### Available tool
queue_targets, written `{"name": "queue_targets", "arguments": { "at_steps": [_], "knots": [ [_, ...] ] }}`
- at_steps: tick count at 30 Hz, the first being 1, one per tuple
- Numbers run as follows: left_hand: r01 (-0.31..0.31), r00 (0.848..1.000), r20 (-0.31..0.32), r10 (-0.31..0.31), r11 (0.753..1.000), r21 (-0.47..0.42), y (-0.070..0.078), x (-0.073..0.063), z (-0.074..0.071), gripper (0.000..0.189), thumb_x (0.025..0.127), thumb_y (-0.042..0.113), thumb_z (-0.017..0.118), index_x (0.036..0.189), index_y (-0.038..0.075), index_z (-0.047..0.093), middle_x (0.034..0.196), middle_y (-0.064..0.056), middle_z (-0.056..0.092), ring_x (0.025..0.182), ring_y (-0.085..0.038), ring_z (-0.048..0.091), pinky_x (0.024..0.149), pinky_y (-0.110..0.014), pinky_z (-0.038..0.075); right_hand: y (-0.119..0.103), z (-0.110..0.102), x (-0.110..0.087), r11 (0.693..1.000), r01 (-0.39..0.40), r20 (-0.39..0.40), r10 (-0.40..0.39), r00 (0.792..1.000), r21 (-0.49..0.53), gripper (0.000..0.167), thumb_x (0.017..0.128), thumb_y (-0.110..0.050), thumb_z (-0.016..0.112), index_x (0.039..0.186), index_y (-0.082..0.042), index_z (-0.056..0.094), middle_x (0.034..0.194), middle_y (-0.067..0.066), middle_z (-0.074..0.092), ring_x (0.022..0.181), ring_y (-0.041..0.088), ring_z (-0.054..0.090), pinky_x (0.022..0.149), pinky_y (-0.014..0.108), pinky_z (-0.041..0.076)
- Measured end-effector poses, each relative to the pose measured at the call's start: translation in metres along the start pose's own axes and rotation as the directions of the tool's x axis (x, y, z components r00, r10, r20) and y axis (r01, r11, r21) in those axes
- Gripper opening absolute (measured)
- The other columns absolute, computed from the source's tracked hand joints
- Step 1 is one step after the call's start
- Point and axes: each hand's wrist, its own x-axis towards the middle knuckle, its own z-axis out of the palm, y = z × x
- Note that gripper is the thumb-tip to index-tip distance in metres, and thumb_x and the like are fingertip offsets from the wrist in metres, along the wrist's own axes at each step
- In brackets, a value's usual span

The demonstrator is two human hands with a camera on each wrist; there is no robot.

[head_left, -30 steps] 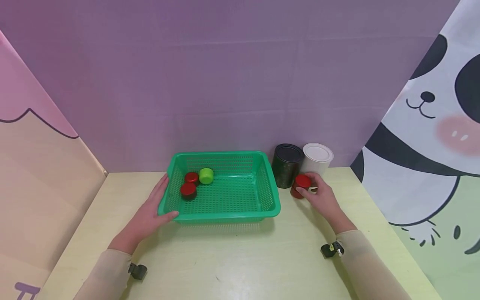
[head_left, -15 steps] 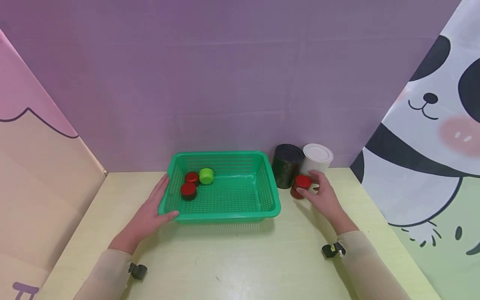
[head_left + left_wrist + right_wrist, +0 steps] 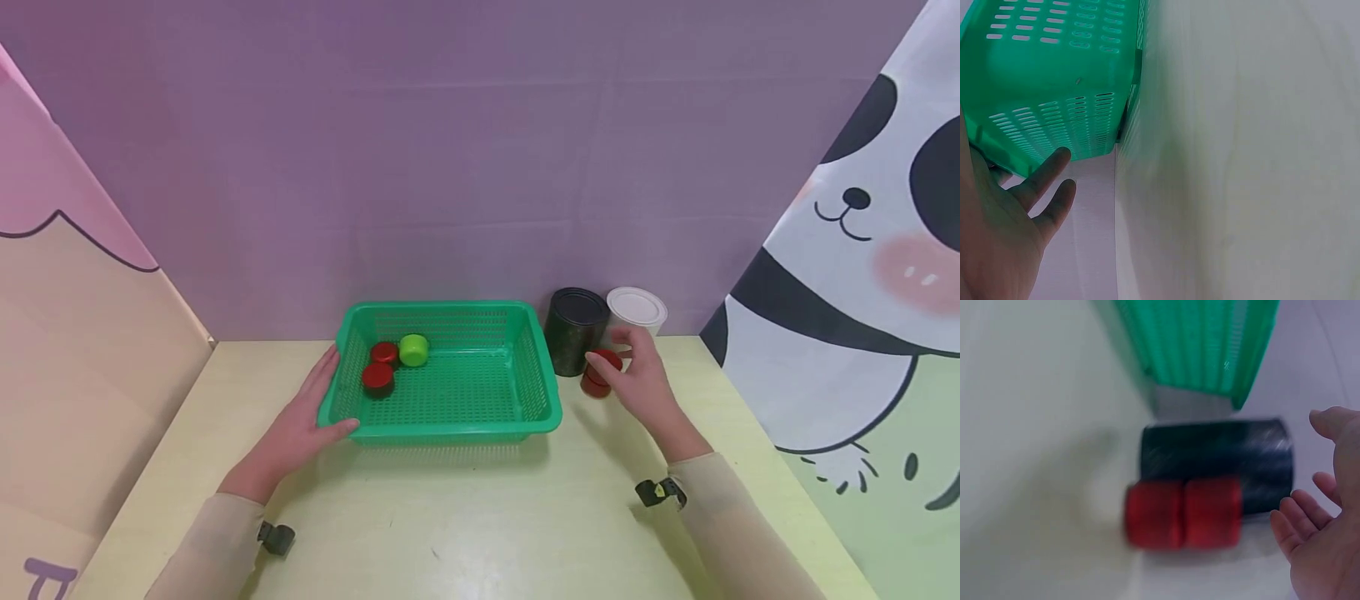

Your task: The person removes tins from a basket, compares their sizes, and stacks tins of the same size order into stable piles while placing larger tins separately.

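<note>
My left hand [image 3: 296, 429] rests against the left end of a green plastic basket [image 3: 465, 432], fingers straight along its outside and thumb at the front rim. Two small red cylinders [image 3: 597, 384], one stacked on the other, stand on the table right of the basket. My right hand [image 3: 643, 385] hovers just beside and above this stack with its thumb and fingers apart. In the right wrist view, a gap separates that hand [image 3: 1329, 537] from the red cylinders [image 3: 1184, 514]. Inside the basket are two red pieces [image 3: 378, 379] and a lime-green cup-shaped piece [image 3: 413, 350].
A black can [image 3: 574, 335] stands right behind the red stack, close to the basket's right end. Beside it is a white can [image 3: 637, 306], partly hidden by my right hand. The purple backdrop [image 3: 450, 167] rises at the table's back edge.
My right hand has let go of the red stack and risen slightly, its fingers spreading off it. The stack stays in place, and the left hand and basket have hardly moved.
</note>
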Motion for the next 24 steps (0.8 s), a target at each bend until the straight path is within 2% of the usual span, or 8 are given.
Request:
{"name": "queue_targets", "arguments": {
  "at_steps": [5,9,12,16,24],
  "knots": [
    [0.01,1.0,0.001,-0.01,1.0,0.002,0.001,-0.001,-0.001,0.109,0.1,0.036,0.079,0.18,0.017,0.008,0.187,-0.003,0.004,0.168,-0.044,0.016,0.12,-0.078,0.033,-0.035,0.009,0.023,0.997,0.059,0.075,-0.063,0.995,0.054,0.052,0.105,-0.013,0.078,0.145,0.007,0.053,0.143,0.027,0.055,0.131,0.047,0.058,0.108,0.066,0.05],
    [0.008,1.0,-0.004,-0.008,1.0,0.004,-0.001,0.0,0.0,0.109,0.1,0.036,0.079,0.18,0.017,0.008,0.187,-0.001,0.003,0.168,-0.043,0.015,0.121,-0.078,0.033,-0.065,0.021,0.045,0.996,0.076,0.177,-0.084,0.981,0.048,0.05,0.107,-0.018,0.076,0.145,0.004,0.054,0.143,0.024,0.057,0.134,0.044,0.056,0.11,0.062,0.049],
    [0.007,1.0,-0.006,-0.007,1.0,0.003,-0.002,0.0,0.0,0.109,0.1,0.035,0.08,0.18,0.017,0.008,0.187,-0.001,0.004,0.168,-0.042,0.014,0.122,-0.077,0.032,-0.088,0.034,0.062,0.996,0.081,0.268,-0.09,0.959,0.043,0.051,0.11,-0.025,0.073,0.149,0.001,0.054,0.146,0.023,0.055,0.136,0.043,0.055,0.112,0.059,0.048],
    [-0.001,1.0,-0.011,0.001,1.0,0.003,-0.004,0.001,0.001,0.109,0.1,0.034,0.08,0.18,0.016,0.009,0.187,-0.004,0.005,0.168,-0.042,0.014,0.122,-0.077,0.031,-0.112,0.055,0.081,0.991,0.123,0.376,-0.133,0.917,0.051,0.051,0.112,-0.027,0.07,0.153,-0.001,0.053,0.149,0.024,0.053,0.138,0.042,0.054,0.113,0.059,0.048],
    [-0.015,1.0,-0.013,0.015,1.0,0.0,0.0,0.0,0.001,0.108,0.1,0.031,0.08,0.179,0.013,0.01,0.187,-0.005,0.006,0.169,-0.042,0.014,0.124,-0.076,0.029,-0.133,0.1,0.1,0.995,0.092,0.515,-0.099,0.851,0.038,0.053,0.112,-0.034,0.069,0.155,-0.005,0.054,0.156,0.021,0.051,0.144,0.041,0.052,0.115,0.057,0.048]
  ]
}}
